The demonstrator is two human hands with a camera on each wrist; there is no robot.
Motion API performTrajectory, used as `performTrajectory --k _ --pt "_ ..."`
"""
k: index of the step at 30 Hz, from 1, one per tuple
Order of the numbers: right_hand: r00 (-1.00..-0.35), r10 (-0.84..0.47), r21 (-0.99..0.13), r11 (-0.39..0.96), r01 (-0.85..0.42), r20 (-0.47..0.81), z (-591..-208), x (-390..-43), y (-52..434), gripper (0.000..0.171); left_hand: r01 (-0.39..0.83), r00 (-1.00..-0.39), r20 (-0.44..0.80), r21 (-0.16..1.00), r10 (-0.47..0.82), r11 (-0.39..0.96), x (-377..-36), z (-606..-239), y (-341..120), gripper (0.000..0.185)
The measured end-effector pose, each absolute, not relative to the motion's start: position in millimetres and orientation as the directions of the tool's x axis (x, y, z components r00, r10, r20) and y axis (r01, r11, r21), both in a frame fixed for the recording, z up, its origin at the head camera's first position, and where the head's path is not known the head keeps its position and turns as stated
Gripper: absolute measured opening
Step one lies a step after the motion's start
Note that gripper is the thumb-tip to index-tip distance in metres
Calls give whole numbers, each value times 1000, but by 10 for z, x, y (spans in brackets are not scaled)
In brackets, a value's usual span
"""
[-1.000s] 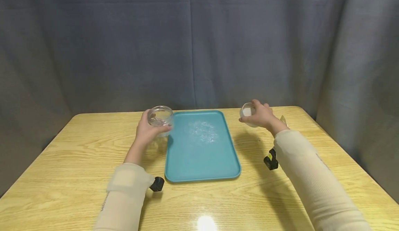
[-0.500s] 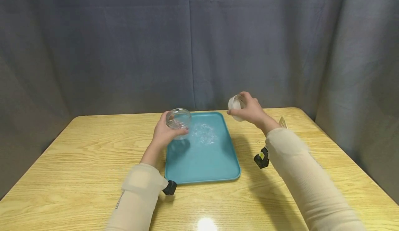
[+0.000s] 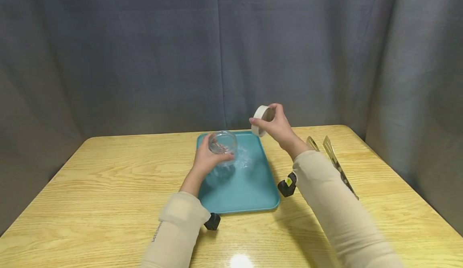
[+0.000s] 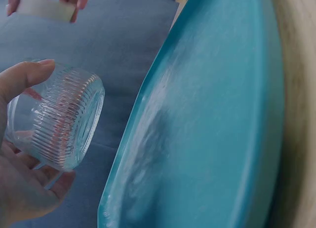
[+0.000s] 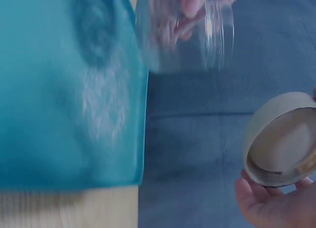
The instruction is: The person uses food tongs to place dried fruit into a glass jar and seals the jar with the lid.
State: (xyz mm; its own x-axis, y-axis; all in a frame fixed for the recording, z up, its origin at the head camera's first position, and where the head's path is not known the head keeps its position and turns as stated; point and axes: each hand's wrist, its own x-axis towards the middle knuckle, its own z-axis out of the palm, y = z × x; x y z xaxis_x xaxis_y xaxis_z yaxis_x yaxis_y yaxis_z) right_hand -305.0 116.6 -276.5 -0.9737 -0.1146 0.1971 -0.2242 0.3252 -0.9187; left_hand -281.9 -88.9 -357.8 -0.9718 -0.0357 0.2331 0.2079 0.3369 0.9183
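My left hand grips a clear glass jar by its side, thumb on one side and fingers round the other, above the blue tray. The jar's mouth is uncovered, and ribs run round its lower wall. In my right hand is a white jar lid, pinched at its rim by thumb and fingers. It is tilted on edge, its hollow underside showing in the right wrist view. The lid is up and to the right of the jar, apart from it, over the tray's far right corner.
White powdery marks lie on the tray's surface. Metal tongs rest on the wooden table at the right, partly hidden by my right sleeve. A grey curtain hangs behind the table.
My left hand has carried the jar rightward, from the tray's left edge to over the tray. My right hand has brought the lid leftward and up, tilting it on edge. More of the tongs shows.
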Motion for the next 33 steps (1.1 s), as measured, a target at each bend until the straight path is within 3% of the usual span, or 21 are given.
performTrajectory --k 4,10,13,19,26,33 --pt "-977 -52 -960 182 -213 207 -2802 -3035 1053 73 199 -974 223 917 -31 346 -2794 -3581 -826 88" --pt "-991 83 -990 -79 -116 109 -2923 -3125 848 74 219 -973 231 919 1 327 -2778 -3569 -730 85" --pt "-986 132 -982 -140 -123 105 -3230 -3494 813 77 232 -971 239 919 18 317 -2777 -3567 -686 84" --pt "-965 202 -971 -133 -197 168 -3976 -4337 820 87 257 -965 258 912 39 321 -2770 -3567 -632 83" --pt "-996 15 -986 -139 -89 88 -3060 -3059 629 73 285 -958 281 904 59 318 -2768 -3584 -617 84" --pt "-988 -142 -992 104 -75 60 -3097 -3028 710 72 284 -959 278 908 63 307 -2750 -3570 -626 82"
